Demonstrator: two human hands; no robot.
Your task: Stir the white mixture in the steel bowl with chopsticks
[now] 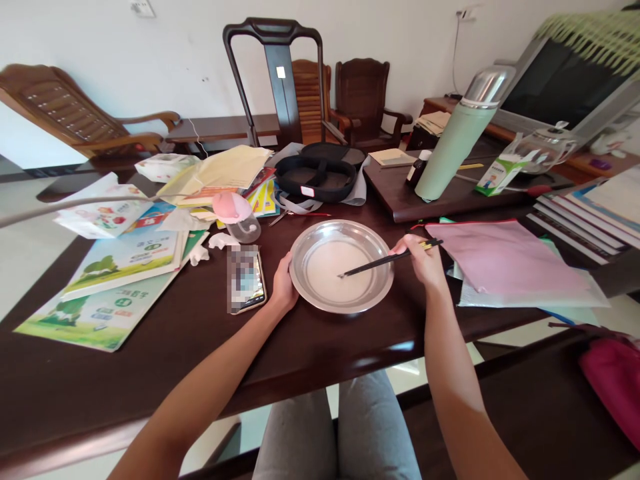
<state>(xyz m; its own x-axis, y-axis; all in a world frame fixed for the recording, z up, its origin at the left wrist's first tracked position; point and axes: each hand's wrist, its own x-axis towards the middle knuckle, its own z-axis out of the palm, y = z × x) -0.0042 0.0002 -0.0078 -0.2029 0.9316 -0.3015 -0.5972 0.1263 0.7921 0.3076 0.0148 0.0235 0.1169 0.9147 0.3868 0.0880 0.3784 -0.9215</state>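
Clenched around the upper ends of a pair of dark chopsticks [385, 262], the right hand [425, 260] has its grip up high, sticks slanting down to the left, tips dipped into the white liquid [325, 267] at the middle of the steel plate [345, 307]. Over at the plate's nine o'clock, the left hand [284, 283] curls its grip onto the rim, bracing it. That plate sits on the dark counter [310, 347] straight ahead of the person, near the front edge: round, shallow, shiny, with a thin pale pool across its floor. It looks light and stiff, slick at the lip, and likely to slop if tipped, so the rim is the place to hold it, level. The chopsticks look thin, rigid and easy to roll between fingers. Moving outward: a phone [245, 279] just beside the left hand at nine o'clock, a pink-lidded cup [237, 217] at ten, a black case [316, 175] at twelve, a green flask [457, 137] at one, a pink folder [505, 257] at three, picture books [125, 257] far out at nine.
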